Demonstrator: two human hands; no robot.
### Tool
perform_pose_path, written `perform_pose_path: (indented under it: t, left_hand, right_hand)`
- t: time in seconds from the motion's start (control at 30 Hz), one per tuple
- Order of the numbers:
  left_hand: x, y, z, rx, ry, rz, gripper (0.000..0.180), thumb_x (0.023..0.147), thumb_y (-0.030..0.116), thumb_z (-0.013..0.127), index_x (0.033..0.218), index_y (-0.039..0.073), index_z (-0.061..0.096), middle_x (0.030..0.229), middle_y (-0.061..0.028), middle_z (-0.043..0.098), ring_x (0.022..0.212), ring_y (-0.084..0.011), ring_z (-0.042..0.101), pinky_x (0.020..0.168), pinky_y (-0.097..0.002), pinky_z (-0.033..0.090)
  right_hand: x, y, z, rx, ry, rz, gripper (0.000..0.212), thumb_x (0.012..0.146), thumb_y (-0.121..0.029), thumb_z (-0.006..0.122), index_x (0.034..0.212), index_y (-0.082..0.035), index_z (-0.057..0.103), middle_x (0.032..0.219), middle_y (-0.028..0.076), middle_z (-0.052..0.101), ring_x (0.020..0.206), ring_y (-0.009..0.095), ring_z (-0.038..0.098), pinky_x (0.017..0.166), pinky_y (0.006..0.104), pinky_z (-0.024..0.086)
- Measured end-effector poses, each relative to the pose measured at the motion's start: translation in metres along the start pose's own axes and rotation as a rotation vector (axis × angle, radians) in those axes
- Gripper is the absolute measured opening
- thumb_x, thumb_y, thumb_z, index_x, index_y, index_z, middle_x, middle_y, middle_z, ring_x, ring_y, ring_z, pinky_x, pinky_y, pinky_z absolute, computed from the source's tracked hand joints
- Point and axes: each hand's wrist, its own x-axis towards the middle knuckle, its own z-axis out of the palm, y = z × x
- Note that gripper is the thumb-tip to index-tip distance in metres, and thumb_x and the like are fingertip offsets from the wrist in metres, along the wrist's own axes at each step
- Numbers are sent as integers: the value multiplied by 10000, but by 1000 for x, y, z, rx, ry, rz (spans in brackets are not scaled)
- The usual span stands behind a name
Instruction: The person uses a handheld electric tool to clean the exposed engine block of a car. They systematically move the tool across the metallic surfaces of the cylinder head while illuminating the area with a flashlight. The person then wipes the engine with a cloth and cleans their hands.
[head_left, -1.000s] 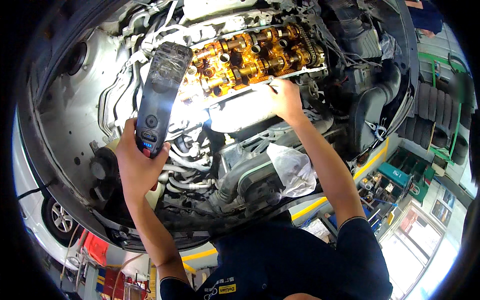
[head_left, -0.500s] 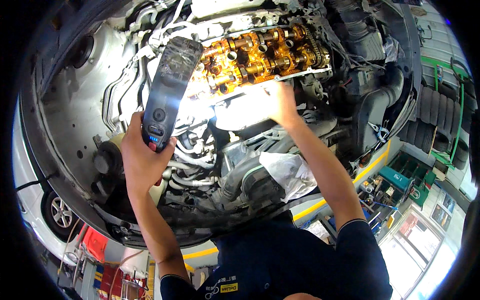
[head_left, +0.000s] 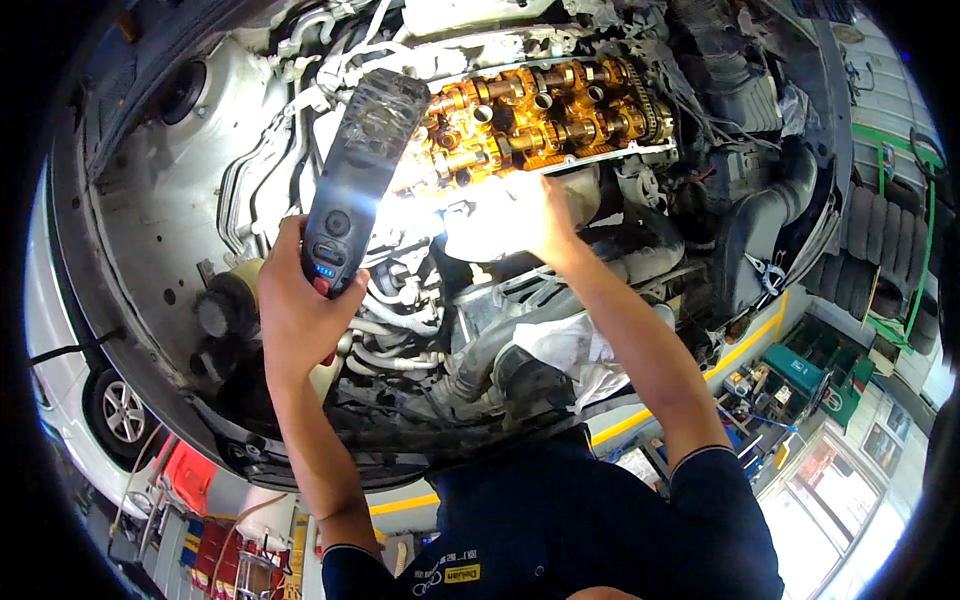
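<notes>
My left hand [head_left: 312, 290] is closed around the lower end of a long black work light [head_left: 362, 180], held tilted over the engine bay. Small blue indicator lamps glow near its grip. Bright light falls on the open cylinder head [head_left: 530, 115], where amber, oil-coated camshafts and a timing chain [head_left: 652, 110] are exposed. At the near edge of the cylinder head, above a pale metal cover [head_left: 490, 240], is my right hand [head_left: 545, 220]. Glare washes out its fingers, so whether they hold anything is hidden.
A white cloth [head_left: 570, 350] lies on the near side of the bay. Hoses [head_left: 400, 362] run below the light, and a thick black air duct [head_left: 770, 230] stands at right. Beyond the car are stacked tyres [head_left: 880, 235], a teal toolbox [head_left: 797, 370] and a white car [head_left: 75, 400].
My right hand has moved left along the cylinder head's near edge. The work light stays over the same area, while the whole view has shifted slightly.
</notes>
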Motion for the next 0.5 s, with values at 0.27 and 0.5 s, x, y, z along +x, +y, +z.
perform_pose_path:
  t: [0.27, 0.5]
  left_hand:
    - [-1, 6, 0, -38, -31, -29, 485, 734, 62, 830, 1146, 17, 579, 859, -127, 681, 760, -245, 654, 740, -376, 523]
    - [-1, 4, -3, -36, 10, -39, 496, 719, 113, 852, 1128, 22, 586, 818, -127, 657, 658, -249, 609, 646, -368, 511]
  right_hand:
    - [-5, -8, 1, 40, 64, -96, 309, 839, -370, 777, 825, -63, 749, 786, 194, 731, 704, 361, 724, 646, 450, 566]
    - [-1, -25, -20, -34, 23, -80, 274, 870, -281, 765, 805, -17, 731, 770, 213, 720, 688, 359, 719, 642, 427, 561]
